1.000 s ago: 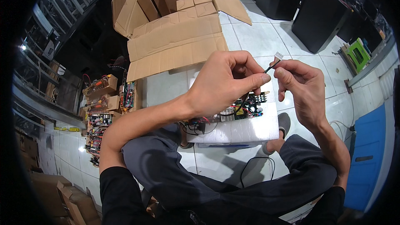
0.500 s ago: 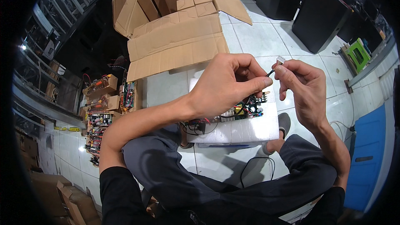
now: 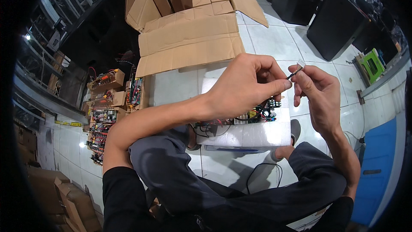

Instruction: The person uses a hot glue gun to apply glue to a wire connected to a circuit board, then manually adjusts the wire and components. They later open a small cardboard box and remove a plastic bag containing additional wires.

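My right hand (image 3: 319, 92) pinches a small white plug connector (image 3: 301, 64) between thumb and forefinger. Out of the connector runs a black cable (image 3: 292, 76), which my left hand (image 3: 246, 83) grips between its thumb and fingertips just beside it. Both hands are close together above a circuit board (image 3: 267, 112) with green and black parts. The board rests on a white foam-covered block (image 3: 257, 134) between my knees. My left hand and wrist hide much of the board, and several thin wires (image 3: 210, 129) hang at its left end.
An open cardboard carton (image 3: 189, 45) packed with small boxes stands ahead. More circuit boards (image 3: 103, 126) lie to the left. Black cabinets (image 3: 334, 25) stand at the far right, near a green plastic stool (image 3: 372, 65) and a blue panel (image 3: 377, 169). A black cord (image 3: 264, 164) lies on the tiled floor.
The view has shifted slightly, so the surroundings sit further right. Both hands keep their pinch; the connector has tilted further to the right, and the fingers are a little closer together.
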Available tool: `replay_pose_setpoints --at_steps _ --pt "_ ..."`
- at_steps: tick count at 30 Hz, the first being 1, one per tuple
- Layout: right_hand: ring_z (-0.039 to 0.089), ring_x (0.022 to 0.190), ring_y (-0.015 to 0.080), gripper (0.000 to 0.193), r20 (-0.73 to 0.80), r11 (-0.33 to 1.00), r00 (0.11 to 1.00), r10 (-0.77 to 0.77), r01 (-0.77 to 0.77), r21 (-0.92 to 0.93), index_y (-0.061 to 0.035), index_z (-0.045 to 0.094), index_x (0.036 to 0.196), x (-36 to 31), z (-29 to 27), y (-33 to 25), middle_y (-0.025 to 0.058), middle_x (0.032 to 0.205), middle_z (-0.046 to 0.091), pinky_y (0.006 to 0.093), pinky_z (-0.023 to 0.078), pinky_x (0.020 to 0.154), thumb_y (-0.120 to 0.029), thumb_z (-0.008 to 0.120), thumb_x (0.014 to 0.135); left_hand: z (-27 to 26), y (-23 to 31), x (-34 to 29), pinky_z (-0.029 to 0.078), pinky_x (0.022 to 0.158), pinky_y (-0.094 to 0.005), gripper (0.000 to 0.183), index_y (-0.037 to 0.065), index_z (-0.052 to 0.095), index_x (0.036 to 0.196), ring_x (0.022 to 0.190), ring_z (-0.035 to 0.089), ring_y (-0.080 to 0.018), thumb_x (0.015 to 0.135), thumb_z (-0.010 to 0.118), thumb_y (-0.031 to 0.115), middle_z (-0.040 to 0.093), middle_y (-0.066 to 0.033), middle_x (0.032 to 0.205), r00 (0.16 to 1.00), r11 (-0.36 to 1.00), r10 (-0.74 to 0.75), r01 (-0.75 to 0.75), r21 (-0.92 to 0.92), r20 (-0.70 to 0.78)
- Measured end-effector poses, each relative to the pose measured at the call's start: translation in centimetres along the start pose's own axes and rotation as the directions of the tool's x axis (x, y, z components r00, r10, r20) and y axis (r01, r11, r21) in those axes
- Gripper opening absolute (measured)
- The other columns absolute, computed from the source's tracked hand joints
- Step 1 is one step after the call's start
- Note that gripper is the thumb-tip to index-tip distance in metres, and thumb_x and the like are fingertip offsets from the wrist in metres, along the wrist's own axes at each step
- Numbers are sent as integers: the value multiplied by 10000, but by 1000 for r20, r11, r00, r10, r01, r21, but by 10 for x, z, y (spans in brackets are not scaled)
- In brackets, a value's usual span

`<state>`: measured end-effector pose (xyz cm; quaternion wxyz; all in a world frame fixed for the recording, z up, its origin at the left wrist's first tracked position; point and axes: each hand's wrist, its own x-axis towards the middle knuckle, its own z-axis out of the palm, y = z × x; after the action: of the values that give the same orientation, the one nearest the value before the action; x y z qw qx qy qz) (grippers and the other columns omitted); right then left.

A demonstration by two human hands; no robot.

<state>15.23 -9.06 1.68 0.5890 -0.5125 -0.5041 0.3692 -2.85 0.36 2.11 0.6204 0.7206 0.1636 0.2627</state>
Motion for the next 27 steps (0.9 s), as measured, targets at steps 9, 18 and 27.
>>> replay_pose_setpoints --at_steps 9,18,27 --pt "539 614 78 227 -9 1000 1000 12 -12 -25 76 672 966 -1 0 -4 51 764 603 224 461 522 -144 676 913 3 -2 1 480 604 -212 144 -35 655 919 698 612 -62 900 684 105 674 -48 781 999 999 -44 45 -13 20" --pt "527 595 58 304 43 993 994 104 -101 -67 83 657 1058 -1 -4 -3 24 721 603 203 451 539 -189 678 926 0 -5 2 482 602 -210 167 -32 655 942 704 611 -61 901 691 126 677 -48 795 999 999 -34 34 8 21" --pt "539 591 66 217 -27 998 999 47 -48 -28 66 677 918 -1 -1 -4 43 732 616 209 445 526 -149 695 895 2 -4 1 487 621 -217 181 -39 653 950 713 614 -70 902 693 132 672 -49 789 997 999 -53 54 -7 51"
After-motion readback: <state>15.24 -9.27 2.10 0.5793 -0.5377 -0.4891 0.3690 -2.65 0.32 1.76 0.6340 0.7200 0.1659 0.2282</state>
